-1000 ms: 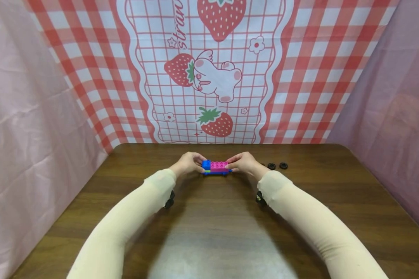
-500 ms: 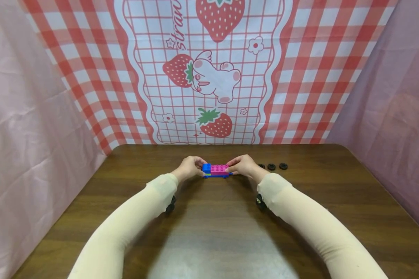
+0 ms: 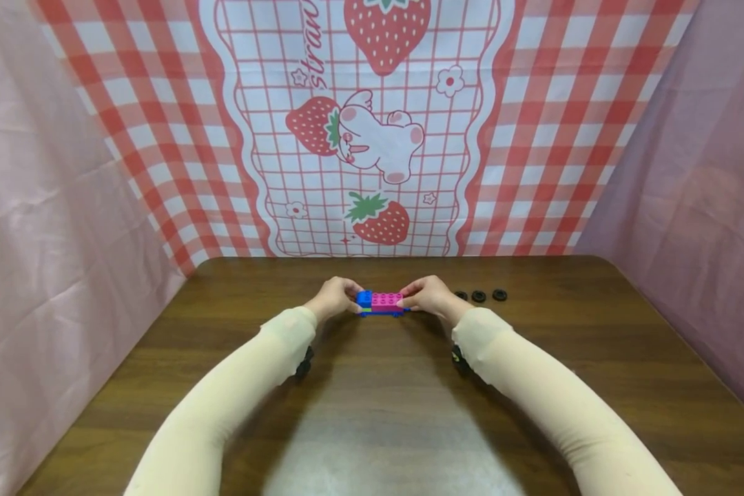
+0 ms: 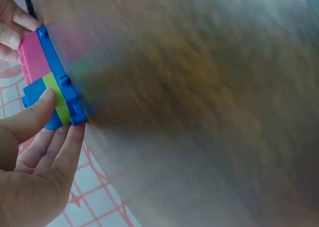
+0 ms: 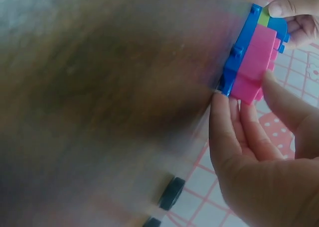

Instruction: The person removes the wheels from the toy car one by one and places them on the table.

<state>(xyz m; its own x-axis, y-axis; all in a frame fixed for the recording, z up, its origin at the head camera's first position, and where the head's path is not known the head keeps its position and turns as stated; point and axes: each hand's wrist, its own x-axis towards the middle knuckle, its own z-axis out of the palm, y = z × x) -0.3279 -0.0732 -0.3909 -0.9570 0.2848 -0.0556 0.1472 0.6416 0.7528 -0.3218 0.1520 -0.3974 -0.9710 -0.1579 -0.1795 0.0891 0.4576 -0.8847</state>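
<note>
A person in cream sleeves holds a small brick assembly [image 3: 381, 303] at the far middle of a dark wooden table [image 3: 372, 413], one hand at each end. The left hand [image 3: 335, 297] pinches the blue end, thumb on the near side and fingers curled behind; the right hand [image 3: 430, 295] grips the pink end the same way. The wrist views show a long blue base plate [image 4: 60, 82] carrying a pink brick [image 5: 254, 62], a lime strip [image 4: 57, 95] and a blue brick [image 4: 35, 90]. Whether it rests on the table or sits just above it cannot be told. The piece looks light, rigid and smooth-sided, liable to separate at its joints if twisted; the short ends, where the fingers sit, appear the surest hold. Three black wheels [image 3: 479, 296] lie in a row just right of the right hand. A strawberry-print cloth [image 3: 372, 138] hangs behind.
</note>
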